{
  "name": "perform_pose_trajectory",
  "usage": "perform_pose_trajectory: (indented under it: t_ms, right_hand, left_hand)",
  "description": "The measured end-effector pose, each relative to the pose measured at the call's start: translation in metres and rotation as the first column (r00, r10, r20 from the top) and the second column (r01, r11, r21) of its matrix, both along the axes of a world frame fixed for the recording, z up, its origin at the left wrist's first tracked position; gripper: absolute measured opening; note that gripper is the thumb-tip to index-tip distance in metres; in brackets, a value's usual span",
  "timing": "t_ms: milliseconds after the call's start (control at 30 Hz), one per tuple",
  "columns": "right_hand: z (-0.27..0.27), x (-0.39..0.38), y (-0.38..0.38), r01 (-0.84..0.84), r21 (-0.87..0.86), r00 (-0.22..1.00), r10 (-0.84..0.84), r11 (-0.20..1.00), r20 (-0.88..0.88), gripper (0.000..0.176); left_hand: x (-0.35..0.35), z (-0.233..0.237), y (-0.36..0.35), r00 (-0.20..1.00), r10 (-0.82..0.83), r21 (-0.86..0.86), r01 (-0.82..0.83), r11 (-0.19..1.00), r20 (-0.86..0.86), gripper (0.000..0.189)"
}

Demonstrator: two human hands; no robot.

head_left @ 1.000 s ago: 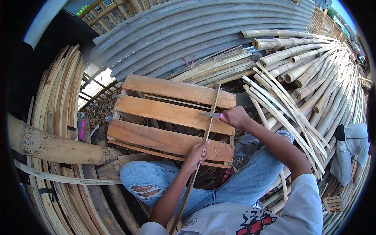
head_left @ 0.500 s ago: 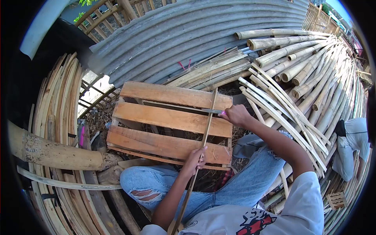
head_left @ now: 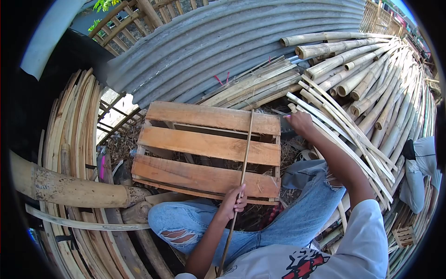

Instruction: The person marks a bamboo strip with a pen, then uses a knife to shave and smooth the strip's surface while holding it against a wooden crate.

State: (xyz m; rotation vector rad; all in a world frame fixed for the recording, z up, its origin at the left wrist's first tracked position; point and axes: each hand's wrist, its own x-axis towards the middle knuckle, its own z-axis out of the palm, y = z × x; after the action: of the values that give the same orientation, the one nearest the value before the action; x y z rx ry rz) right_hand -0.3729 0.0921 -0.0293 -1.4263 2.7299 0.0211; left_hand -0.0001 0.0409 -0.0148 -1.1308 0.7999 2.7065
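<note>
My left hand [head_left: 232, 202] is closed around a thin bamboo strip [head_left: 246, 151]. The strip runs from beside my lap up across a slatted wooden crate [head_left: 204, 142], its far end over the crate's back slat. Off the crate's right back corner, my right hand [head_left: 301, 122] is closed on a knife [head_left: 279, 112]. Its blade points left, apart from the strip, and a bit of pink handle shows at my fingers. Most of the handle is hidden in my grip.
Split bamboo strips [head_left: 341, 135] and thick bamboo poles [head_left: 367, 86] lie to the right. Corrugated metal sheeting [head_left: 223, 42] stands behind. Long wooden slats [head_left: 65, 135] and a thick bamboo pole [head_left: 79, 188] are at left. Another person [head_left: 418, 172] is at the far right.
My right hand and the knife have moved right and slightly back, off the strip and past the crate's edge. My left hand keeps its hold on the strip.
</note>
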Motion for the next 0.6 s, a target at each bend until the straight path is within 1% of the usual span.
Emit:
perform_pose_trajectory:
  t_ms: [33, 100, 133, 167, 200, 233, 267, 300, 367, 400, 433, 467, 500, 533, 567, 600]
  right_hand:
    - [-0.002, 0.007, -0.001, -0.005, 0.011, 1.0, 0.005, 1.0, 0.005, 0.051]
    - [-0.001, 0.017, -0.01, -0.007, -0.158, 0.997, 0.02, 0.987, 0.08, 0.049]
    - [-0.001, 0.022, -0.009, -0.223, -0.285, 0.974, 0.225, 0.932, -0.026, 0.045]
    - [-0.002, 0.027, -0.012, -0.222, -0.278, 0.974, 0.224, 0.935, -0.023, 0.045]
    - [-0.002, 0.033, -0.016, -0.149, -0.306, 0.963, 0.209, 0.94, 0.172, 0.044]
    - [-0.001, 0.036, -0.02, -0.072, -0.325, 0.914, 0.193, 0.943, 0.357, 0.042]
    - [-0.014, 0.037, -0.021, -0.122, -0.309, 0.918, 0.226, 0.943, 0.326, 0.042]
    - [-0.012, 0.039, -0.02, -0.122, -0.309, 0.918, 0.225, 0.943, 0.326, 0.042]
    - [-0.008, 0.043, -0.02, -0.042, -0.297, 0.831, 0.199, 0.954, 0.52, 0.047]
    - [-0.005, 0.044, -0.021, -0.047, -0.294, 0.83, 0.201, 0.955, 0.52, 0.047]
    - [-0.001, 0.044, -0.022, 0.098, -0.231, 0.767, 0.075, 0.968, 0.638, 0.049]
    - [0.002, 0.045, -0.023, 0.235, -0.149, 0.675, -0.051, 0.96, 0.736, 0.05]
    - [0.001, 0.043, -0.022, 0.235, -0.148, 0.676, -0.052, 0.961, 0.735, 0.05]
    - [0.0, 0.041, -0.021, 0.255, -0.206, 0.72, -0.043, 0.945, 0.692, 0.051]
    - [0.0, 0.04, -0.021, 0.271, -0.266, 0.762, -0.037, 0.925, 0.647, 0.051]
    - [0.005, 0.04, -0.022, 0.269, -0.267, 0.761, -0.035, 0.925, 0.647, 0.051]
  left_hand:
    - [0.003, -0.003, -0.001, 1.0, 0.019, 0.019, -0.019, 1.0, 0.006, 0.033]
    - [-0.001, -0.002, -0.004, 1.0, -0.002, 0.04, 0.002, 0.999, -0.009, 0.034]
    - [-0.003, -0.002, -0.003, 1.0, -0.019, 0.056, 0.02, 0.998, -0.02, 0.034]
    - [-0.004, -0.003, -0.001, 1.0, -0.02, 0.064, 0.021, 0.998, -0.019, 0.034]
    - [-0.004, -0.004, 0.0, 0.999, -0.003, 0.093, 0.007, 0.996, -0.04, 0.034]
    - [-0.005, -0.004, -0.002, 0.998, 0.014, 0.115, -0.006, 0.993, -0.064, 0.034]
    - [-0.006, -0.004, -0.003, 0.998, 0.01, 0.113, -0.003, 0.994, -0.066, 0.034]
    - [-0.005, -0.005, -0.003, 0.998, 0.016, 0.105, -0.009, 0.994, -0.066, 0.034]
    - [-0.004, -0.005, 0.0, 0.997, 0.029, 0.102, -0.022, 0.994, -0.066, 0.033]
    - [-0.005, -0.005, 0.002, 0.999, 0.021, 0.067, -0.018, 0.998, -0.041, 0.033]
    - [-0.005, -0.004, 0.004, 1.0, 0.011, 0.032, -0.011, 0.999, -0.015, 0.032]
    - [-0.006, -0.003, 0.005, 1.0, 0.012, 0.034, -0.012, 0.999, -0.015, 0.032]
    - [-0.006, -0.002, 0.006, 1.0, 0.008, -0.01, -0.008, 1.0, 0.003, 0.033]
    - [-0.007, -0.002, 0.006, 1.0, 0.003, -0.055, -0.002, 0.998, 0.021, 0.033]
    - [-0.008, -0.002, 0.007, 1.0, 0.004, -0.055, -0.003, 0.998, 0.021, 0.033]
    - [-0.008, -0.003, 0.007, 1.0, 0.003, -0.054, -0.002, 0.999, 0.018, 0.033]
